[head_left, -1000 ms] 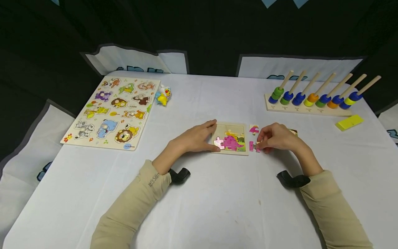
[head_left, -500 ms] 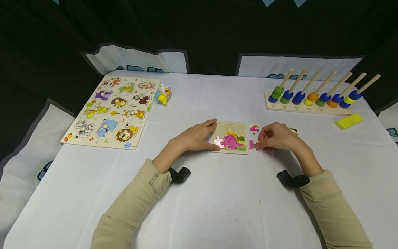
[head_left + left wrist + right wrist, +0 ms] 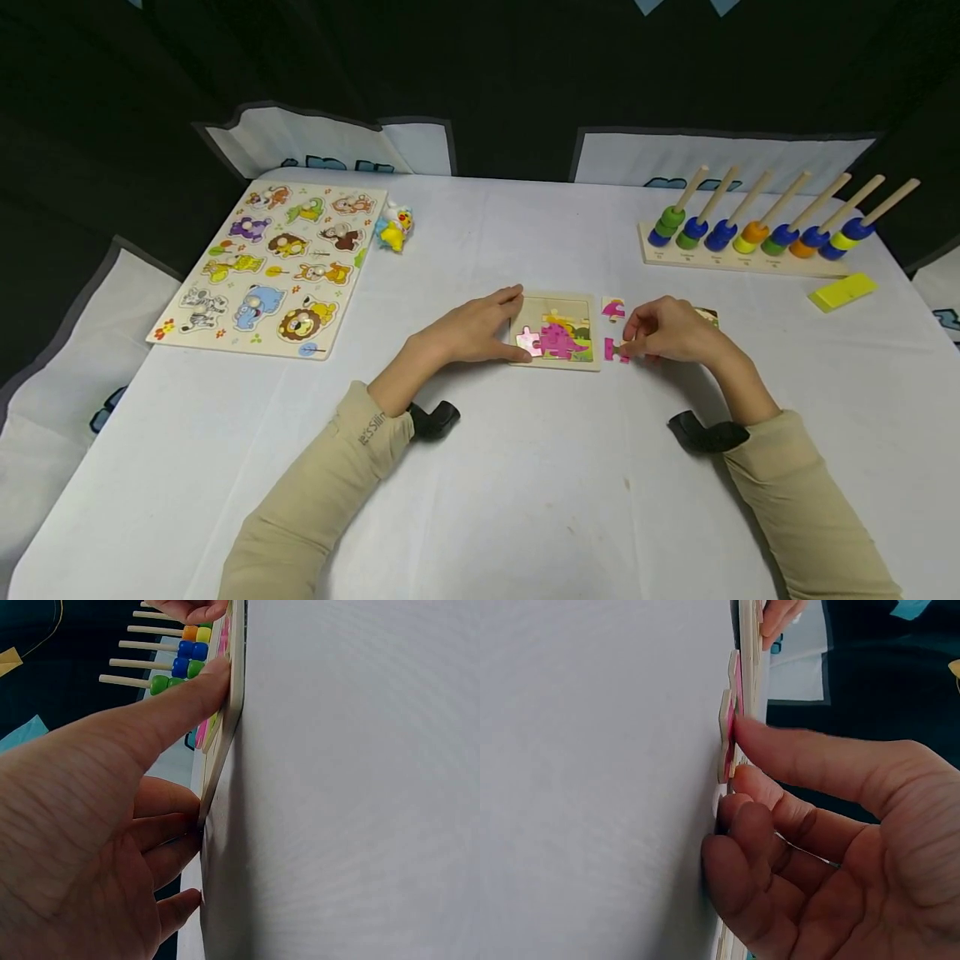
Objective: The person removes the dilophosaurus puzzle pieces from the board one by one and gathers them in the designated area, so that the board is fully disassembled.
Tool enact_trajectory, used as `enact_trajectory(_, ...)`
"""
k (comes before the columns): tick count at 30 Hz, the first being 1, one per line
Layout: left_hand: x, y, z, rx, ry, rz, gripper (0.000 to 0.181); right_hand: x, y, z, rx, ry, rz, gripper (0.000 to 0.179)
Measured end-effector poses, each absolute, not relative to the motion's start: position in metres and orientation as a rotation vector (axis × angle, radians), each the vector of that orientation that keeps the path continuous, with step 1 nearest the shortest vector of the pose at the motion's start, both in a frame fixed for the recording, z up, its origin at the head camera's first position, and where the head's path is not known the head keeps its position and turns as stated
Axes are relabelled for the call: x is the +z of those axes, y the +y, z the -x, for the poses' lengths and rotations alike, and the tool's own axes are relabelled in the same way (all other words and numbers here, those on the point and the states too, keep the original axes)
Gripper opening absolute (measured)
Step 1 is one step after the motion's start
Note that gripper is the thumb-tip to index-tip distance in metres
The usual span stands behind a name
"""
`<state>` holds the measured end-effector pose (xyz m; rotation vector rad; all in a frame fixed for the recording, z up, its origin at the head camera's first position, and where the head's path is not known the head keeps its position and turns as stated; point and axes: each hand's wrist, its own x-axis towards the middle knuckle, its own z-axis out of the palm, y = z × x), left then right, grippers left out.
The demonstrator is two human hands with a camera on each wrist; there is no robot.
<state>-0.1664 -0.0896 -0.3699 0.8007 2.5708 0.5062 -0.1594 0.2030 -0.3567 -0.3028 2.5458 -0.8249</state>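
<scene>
A small wooden jigsaw tray (image 3: 552, 296) lies mid-table, partly filled with pieces that show a pink dinosaur (image 3: 558, 343). My left hand (image 3: 480, 332) rests along its left side, thumb on the front left part and fingers at the left edge. In the left wrist view the thumb lies straight over the tray's rim (image 3: 237, 682). Just right of the tray, my right hand (image 3: 667, 332) pinches a pink puzzle piece (image 3: 611, 349) at its edge, close over the tablecloth; the fingers partly hide it. Another pink-and-white piece (image 3: 613, 309) lies right behind that one.
Part of another puzzle piece (image 3: 707, 316) shows behind the right hand. A peg puzzle with animals (image 3: 262, 258) and a small chick toy (image 3: 394, 229) stand at the left. At the back right are a bead stacker (image 3: 742, 260) and a yellow block (image 3: 842, 293).
The pink puzzle piece at my right fingertips has turned slightly. My left hand and the tray stay where they were.
</scene>
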Motion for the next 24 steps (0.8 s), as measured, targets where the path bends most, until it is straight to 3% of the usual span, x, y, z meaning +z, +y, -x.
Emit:
enact_trajectory(4, -0.369, -0.089, 0.166, 0.514, 2.572, -0.798, 0.091, -0.354, 0.207, 0.159, -0.828, 2.541, 0.354, 0.015)
enact_trajectory(13, -0.371, -0.088, 0.165, 0.507, 2.576, -0.803, 0.09, -0.34, 0.211, 0.162, -0.868, 2.654, 0.387, 0.023)
enact_trajectory(24, -0.37, -0.089, 0.165, 0.51, 2.576, -0.797, 0.091, -0.333, 0.16, 0.177, -0.91, 2.704, 0.488, 0.025)
